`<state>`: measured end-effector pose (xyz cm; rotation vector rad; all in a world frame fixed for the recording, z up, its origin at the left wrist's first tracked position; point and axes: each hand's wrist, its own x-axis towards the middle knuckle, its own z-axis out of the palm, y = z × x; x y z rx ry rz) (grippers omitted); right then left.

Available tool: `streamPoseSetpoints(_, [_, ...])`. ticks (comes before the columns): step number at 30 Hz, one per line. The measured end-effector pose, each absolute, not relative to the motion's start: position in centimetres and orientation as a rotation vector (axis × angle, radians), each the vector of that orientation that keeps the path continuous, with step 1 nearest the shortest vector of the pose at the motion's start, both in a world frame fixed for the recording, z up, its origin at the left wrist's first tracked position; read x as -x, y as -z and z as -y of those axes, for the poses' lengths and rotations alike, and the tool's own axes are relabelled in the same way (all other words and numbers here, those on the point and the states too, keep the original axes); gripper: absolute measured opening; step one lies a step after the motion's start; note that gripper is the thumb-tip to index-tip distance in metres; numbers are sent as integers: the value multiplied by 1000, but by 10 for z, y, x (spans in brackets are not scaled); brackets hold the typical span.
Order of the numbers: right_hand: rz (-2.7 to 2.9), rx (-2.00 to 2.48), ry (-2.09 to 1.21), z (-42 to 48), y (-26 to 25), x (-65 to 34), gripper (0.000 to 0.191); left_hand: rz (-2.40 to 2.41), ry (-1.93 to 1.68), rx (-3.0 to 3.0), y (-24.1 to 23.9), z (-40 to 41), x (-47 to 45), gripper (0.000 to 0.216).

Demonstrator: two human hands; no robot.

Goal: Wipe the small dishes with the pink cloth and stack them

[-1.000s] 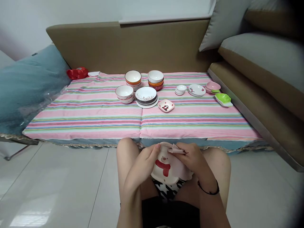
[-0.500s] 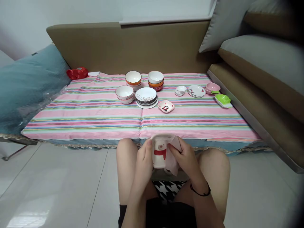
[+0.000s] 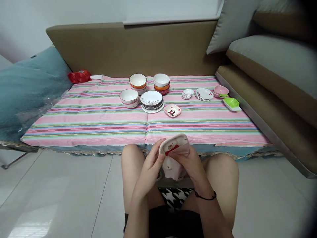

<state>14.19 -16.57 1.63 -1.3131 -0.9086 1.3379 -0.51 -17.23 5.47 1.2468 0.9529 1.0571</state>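
A small white dish (image 3: 170,142) with a bear in a red scarf on it is held up over my lap, tilted. My left hand (image 3: 153,161) grips its left edge, thumb on the near face. A pale pink cloth (image 3: 174,168) lies across the dish's lower and right part. My right hand (image 3: 189,160) pinches this cloth against the dish, its fingers partly hidden behind. Beyond the dish, on the striped sheet (image 3: 111,129), sits a square dish with a red pattern (image 3: 172,110).
Stacked plates (image 3: 151,99), a white bowl stack (image 3: 129,97) and two taller bowl stacks (image 3: 138,81), (image 3: 161,81) stand mid-sheet. Rightward are small saucers (image 3: 187,93), flowered plates (image 3: 204,94), pink bowls (image 3: 221,90) and a green dish (image 3: 231,103). Red wrapping (image 3: 79,76) lies far left.
The bear dish has turned and tilted in my hands, its upper edge now leaning right. My right hand and the cloth have shifted over its lower part, covering more of the picture.
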Motion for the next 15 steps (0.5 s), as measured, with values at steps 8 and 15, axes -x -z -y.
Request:
streamPoseSetpoints(8, [888,1495,-968,167,-17,-133,53,-799,-1140,-1012,-38,169,-2,52])
streamPoseSetpoints(15, [902,1590,-835,169,-22,-131,39,-827,-1174,-871,-35,168,-5,66])
